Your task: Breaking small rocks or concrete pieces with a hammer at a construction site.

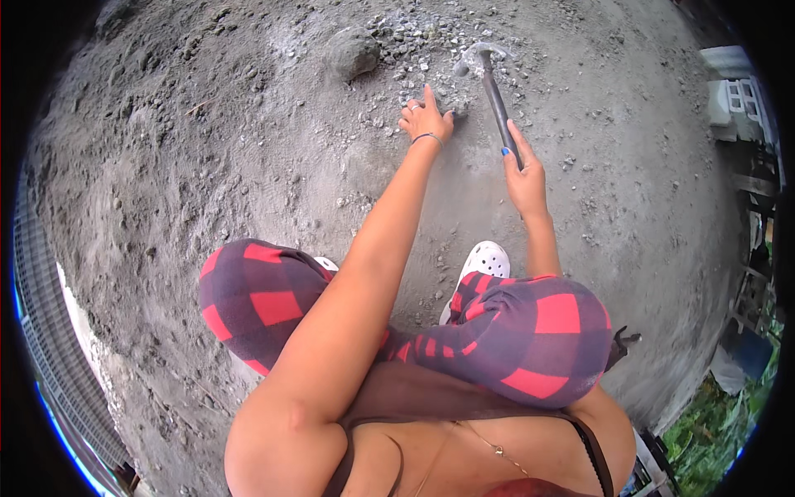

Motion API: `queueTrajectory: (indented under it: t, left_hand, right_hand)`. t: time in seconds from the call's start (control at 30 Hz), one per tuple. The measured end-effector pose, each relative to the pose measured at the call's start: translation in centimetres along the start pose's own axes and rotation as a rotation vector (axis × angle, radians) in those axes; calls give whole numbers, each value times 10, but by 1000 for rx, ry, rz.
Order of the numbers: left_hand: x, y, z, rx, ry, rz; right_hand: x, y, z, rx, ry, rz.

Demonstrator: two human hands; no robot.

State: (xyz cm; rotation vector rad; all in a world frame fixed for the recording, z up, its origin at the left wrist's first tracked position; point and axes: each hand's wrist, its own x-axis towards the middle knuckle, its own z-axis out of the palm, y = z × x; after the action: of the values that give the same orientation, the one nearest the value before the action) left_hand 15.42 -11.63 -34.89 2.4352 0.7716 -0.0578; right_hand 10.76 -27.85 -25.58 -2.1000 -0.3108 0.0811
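A claw hammer [495, 98] with a dark handle is gripped near its handle end by my right hand [526, 178]. Its grey, dusty head points away from me over scattered stone chips [422, 37]. To the left of the hammer, my left hand [428, 120] reaches low over the ground, index finger stretched forward and thumb spread out. A small dark stone [460, 110] lies beside that thumb; I cannot tell whether they touch. Beyond the left hand sits a larger rounded grey rock [353, 54] among the chips.
Grey, dusty ground [207, 166] with loose lumps spreads all around. My knees in checked trousers [530, 340] and a white clog [484, 261] are close below my arms. Pale hollow blocks [741, 99] stand at the far right, and wire mesh [66, 348] runs along the left.
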Motion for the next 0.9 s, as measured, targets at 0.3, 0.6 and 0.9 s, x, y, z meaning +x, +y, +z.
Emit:
queueTrajectory:
  t: [0.3,0.6,0.9]
  left_hand:
    - [-6,-1,7,-36,24,-8]
    - [-13,-7,1,-19,90,32]
    - [-10,-13,11,-109,127,99]
  right_hand:
    - [-7,-6,5,-73,71,-92]
    - [1,12,10,-28,-78,-22]
    - [7,-69,-20,84,165,-259]
